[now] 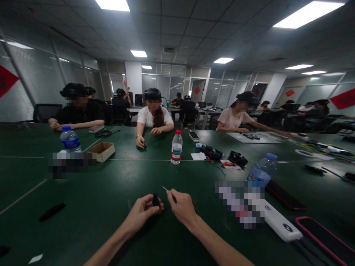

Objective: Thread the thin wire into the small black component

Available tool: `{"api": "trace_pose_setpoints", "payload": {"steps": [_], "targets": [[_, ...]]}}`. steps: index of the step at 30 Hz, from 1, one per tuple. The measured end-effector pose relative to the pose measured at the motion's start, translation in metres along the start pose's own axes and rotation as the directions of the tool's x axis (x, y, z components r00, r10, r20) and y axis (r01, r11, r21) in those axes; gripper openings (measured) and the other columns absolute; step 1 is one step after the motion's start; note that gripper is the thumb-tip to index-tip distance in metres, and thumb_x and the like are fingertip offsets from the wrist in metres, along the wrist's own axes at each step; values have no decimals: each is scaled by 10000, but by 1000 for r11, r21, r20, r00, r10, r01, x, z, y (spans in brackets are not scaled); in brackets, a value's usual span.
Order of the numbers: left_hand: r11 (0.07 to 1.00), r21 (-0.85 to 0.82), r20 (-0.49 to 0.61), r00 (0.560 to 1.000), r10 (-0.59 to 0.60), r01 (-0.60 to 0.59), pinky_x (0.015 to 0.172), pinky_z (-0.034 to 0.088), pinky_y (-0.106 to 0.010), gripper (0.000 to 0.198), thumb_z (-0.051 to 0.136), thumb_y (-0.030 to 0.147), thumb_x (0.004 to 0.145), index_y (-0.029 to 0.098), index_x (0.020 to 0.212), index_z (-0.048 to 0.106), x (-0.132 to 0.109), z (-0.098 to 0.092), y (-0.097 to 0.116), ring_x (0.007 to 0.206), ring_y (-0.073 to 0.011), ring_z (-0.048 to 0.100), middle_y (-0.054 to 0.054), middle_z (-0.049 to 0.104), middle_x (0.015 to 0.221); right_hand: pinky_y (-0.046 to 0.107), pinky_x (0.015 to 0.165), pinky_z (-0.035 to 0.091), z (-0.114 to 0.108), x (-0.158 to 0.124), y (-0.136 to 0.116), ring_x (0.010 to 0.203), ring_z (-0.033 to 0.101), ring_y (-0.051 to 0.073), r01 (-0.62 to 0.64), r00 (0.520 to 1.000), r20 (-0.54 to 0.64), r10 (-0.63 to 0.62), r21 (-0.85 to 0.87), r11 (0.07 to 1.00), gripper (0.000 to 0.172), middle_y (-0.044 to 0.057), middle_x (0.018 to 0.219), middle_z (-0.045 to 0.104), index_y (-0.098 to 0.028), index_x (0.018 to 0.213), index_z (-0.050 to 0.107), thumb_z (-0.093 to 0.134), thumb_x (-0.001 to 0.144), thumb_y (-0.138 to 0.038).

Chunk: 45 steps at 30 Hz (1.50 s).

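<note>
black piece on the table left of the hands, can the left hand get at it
Probably yes: only bare green tabletop lies between the left hand and the black piece, though that hand grips a small black item.

Ceiling light panels (307, 14) shine above glass partitions (177, 83) and black office chairs (47, 112).

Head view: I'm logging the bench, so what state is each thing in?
left hand, curled around black object
right hand, pinching metal-tipped tool
red-capped bottle, upright, closed
cardboard box, open
pink-cased phone, lying flat, screen dark
</note>
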<state>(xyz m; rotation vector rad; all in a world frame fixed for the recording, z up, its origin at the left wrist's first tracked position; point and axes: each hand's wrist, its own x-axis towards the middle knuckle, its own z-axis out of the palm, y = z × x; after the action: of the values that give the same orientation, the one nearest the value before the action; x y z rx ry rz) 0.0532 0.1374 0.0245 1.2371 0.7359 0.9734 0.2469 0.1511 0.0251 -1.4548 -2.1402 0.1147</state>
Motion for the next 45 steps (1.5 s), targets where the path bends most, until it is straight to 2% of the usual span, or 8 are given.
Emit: {"api": "trace_pose_setpoints", "payload": {"steps": [3, 5, 10, 14, 18, 24, 35, 45], "targets": [[984, -180, -93, 996, -3, -14, 894, 501, -366, 359, 801, 348, 705, 157, 986, 688, 5, -8, -8, 982, -258, 652, -122, 714, 1019, 206, 553, 306, 0, -3, -4, 589, 579, 97, 95, 992, 88, -89, -68, 993, 444, 14, 729, 673, -185, 808, 644, 300, 1016, -373], [969, -246, -138, 990, 2, -37, 919, 500, -388, 354, 794, 367, 716, 149, 975, 690, 7, -11, -12, 1000, -258, 640, -125, 698, 1042, 214, 548, 286, -2, -4, -7, 589, 578, 99, 142, 984, 129, -126, -119, 983, 429, 12, 727, 677, -190, 806, 653, 325, 1005, -382], [952, -298, -216, 976, 5, -71, 894, 522, -373, 309, 787, 357, 731, 140, 934, 702, 8, -13, -14, 943, -224, 631, -83, 668, 971, 216, 540, 271, -4, -4, -9, 575, 565, 94, 163, 980, 139, -143, -143, 976, 404, 7, 724, 679, -197, 811, 666, 358, 990, -388], [951, -307, -250, 968, -39, -40, 834, 536, -341, 391, 817, 361, 691, 146, 993, 694, 9, -15, -14, 859, -198, 646, -66, 665, 925, 219, 527, 266, -5, -4, -11, 549, 553, 93, 148, 982, 138, -128, -150, 977, 402, 4, 698, 674, -198, 790, 674, 371, 982, -381], [944, -324, -272, 962, -32, -60, 838, 535, -345, 457, 827, 356, 681, 176, 1071, 670, 10, -17, -15, 880, -201, 659, -70, 683, 959, 216, 525, 273, -4, -4, -10, 540, 548, 88, 157, 981, 137, -137, -147, 977, 425, 10, 706, 675, -194, 808, 683, 356, 989, -396], [933, -350, -301, 953, -32, -79, 826, 539, -344, 450, 853, 337, 642, 153, 1019, 690, 12, -21, -21, 870, -204, 666, -75, 689, 944, 217, 527, 272, -2, -4, -9, 550, 556, 93, 156, 981, 143, -132, -169, 973, 423, 11, 714, 679, -194, 810, 681, 356, 990, -397], [924, -378, -287, 956, -62, -53, 768, 532, -288, 412, 830, 287, 684, 157, 1053, 699, 14, -25, -25, 842, -179, 653, -73, 691, 943, 192, 508, 298, -6, -4, -12, 525, 538, 84, 146, 976, 181, -122, -127, 981, 447, 14, 711, 680, -194, 825, 693, 339, 994, -407], [932, -356, -313, 948, -56, -63, 751, 506, -253, 415, 839, 302, 669, 153, 1035, 714, 11, -21, -21, 812, -151, 633, -63, 684, 901, 228, 508, 232, -1, -5, -9, 520, 525, 87, 185, 981, 104, -166, -211, 960, 413, 5, 661, 665, -203, 807, 704, 385, 980, -399]]}}
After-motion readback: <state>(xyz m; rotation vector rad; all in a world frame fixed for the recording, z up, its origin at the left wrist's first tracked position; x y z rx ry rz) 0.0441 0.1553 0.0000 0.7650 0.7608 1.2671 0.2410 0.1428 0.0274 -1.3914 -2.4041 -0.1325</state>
